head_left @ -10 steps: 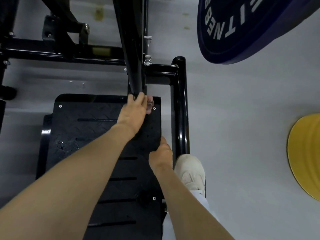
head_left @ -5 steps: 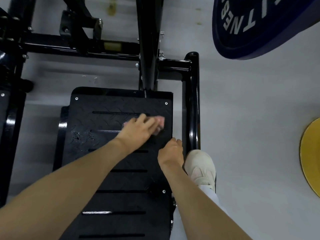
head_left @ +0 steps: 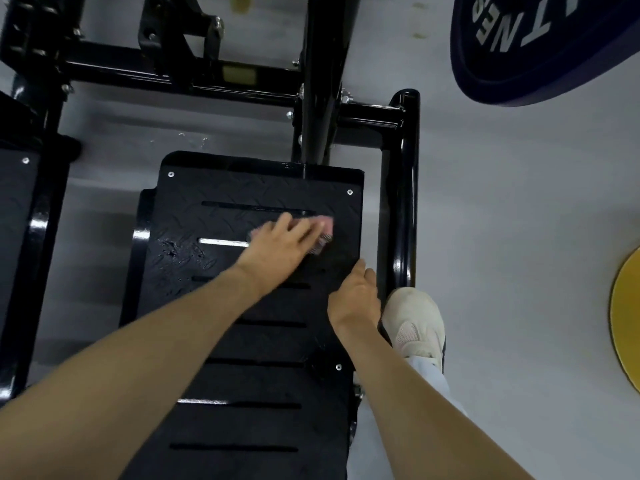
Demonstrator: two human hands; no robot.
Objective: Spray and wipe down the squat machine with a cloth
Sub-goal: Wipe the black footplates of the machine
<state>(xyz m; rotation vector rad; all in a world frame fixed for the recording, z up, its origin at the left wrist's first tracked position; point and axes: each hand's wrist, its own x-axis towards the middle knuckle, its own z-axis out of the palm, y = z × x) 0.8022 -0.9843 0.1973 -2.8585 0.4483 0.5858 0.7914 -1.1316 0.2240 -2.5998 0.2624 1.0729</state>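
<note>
While the pink cloth (head_left: 325, 233) is lying bunched on the upper right part of the black foot plate (head_left: 242, 344), the left hand (head_left: 280, 247) is pressing it down with fingers fairly straight, not curling round it. Cloth edge is poking out past the fingertips, blurred. The right hand (head_left: 353, 297) is resting on the plate's right edge, fingers relaxed, gripping nothing. A wet patch (head_left: 180, 252) is glinting on the plate's left side, so I'm judging that area sprayed but not yet wiped. Cannot tell if the lower slotted part is done. No spray bottle is showing. Task is looking partway: the upright post (head_left: 323, 81), side tube (head_left: 403, 202) and second plate (head_left: 17, 209) are probably waiting. A pale shoe (head_left: 415, 323) is standing just beside the right hand; the blue weight plate (head_left: 540, 46) and yellow disc (head_left: 627, 323) are lying well apart.
</note>
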